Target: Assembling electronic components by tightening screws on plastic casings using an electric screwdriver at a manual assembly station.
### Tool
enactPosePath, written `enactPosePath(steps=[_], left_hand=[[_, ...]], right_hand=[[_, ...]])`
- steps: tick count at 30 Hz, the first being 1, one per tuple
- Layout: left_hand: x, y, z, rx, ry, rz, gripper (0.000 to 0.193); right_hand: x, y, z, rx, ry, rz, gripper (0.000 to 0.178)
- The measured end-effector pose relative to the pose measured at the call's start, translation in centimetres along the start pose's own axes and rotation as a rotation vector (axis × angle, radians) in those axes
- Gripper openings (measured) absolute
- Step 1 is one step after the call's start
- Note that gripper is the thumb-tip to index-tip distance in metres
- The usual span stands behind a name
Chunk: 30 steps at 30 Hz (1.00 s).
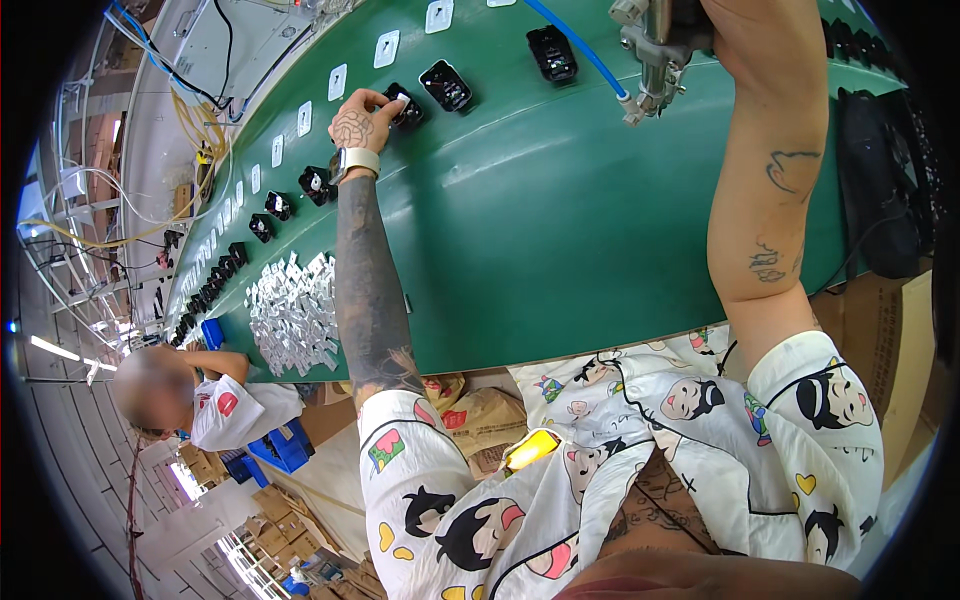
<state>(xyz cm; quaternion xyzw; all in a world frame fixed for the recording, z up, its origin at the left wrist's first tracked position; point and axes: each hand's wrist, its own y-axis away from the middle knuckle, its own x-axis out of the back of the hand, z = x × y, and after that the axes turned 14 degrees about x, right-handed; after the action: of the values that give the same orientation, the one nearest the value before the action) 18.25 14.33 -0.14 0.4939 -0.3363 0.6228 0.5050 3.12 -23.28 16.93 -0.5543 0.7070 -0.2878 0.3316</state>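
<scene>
My left hand, a watch on its wrist, reaches to the far left part of the green table. Its fingers are closed at the rim of a small black plastic housing with a white part showing inside. Just right of it lies another open black housing, and a third black housing is farther right. My right arm stretches up past the top edge, so its hand is out of view. Beside that arm hangs a metal air tool with a blue hose.
Black housings run in a row down the left, beside a line of white square markers. A heap of white pieces lies left of my forearm. Another person sits at the lower left, near blue bins. A black bag is at right.
</scene>
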Motion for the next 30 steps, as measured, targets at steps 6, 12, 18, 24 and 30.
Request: enactPosePath(steps=[6, 12, 18, 24, 30], left_hand=[[0.3, 0.3, 0.7, -0.107, 0.030, 0.041, 0.044], [5.5, 4.2, -2.8, -0.341, 0.118, 0.382, 0.027], [9.8, 9.5, -13.0, -0.196, -0.033, -0.137, 0.035], [7.6, 14.0, -20.3, 0.052, -0.082, -0.166, 0.034], [7.0, 14.3, -18.9, -0.068, -0.072, -0.147, 0.030]], right_hand=[[-0.1, 0.3, 0.2, 0.024, 0.054, 0.033, 0.038], [0.2, -0.4, -0.6, -0.076, 0.029, 0.008, 0.036], [0.8, 0.3, 0.8, 0.051, -0.085, -0.015, 0.026], [0.2, 0.2, 0.6, 0.063, -0.057, -0.010, 0.024], [0.0, 0.3, 0.4, 0.022, -0.049, 0.002, 0.025]])
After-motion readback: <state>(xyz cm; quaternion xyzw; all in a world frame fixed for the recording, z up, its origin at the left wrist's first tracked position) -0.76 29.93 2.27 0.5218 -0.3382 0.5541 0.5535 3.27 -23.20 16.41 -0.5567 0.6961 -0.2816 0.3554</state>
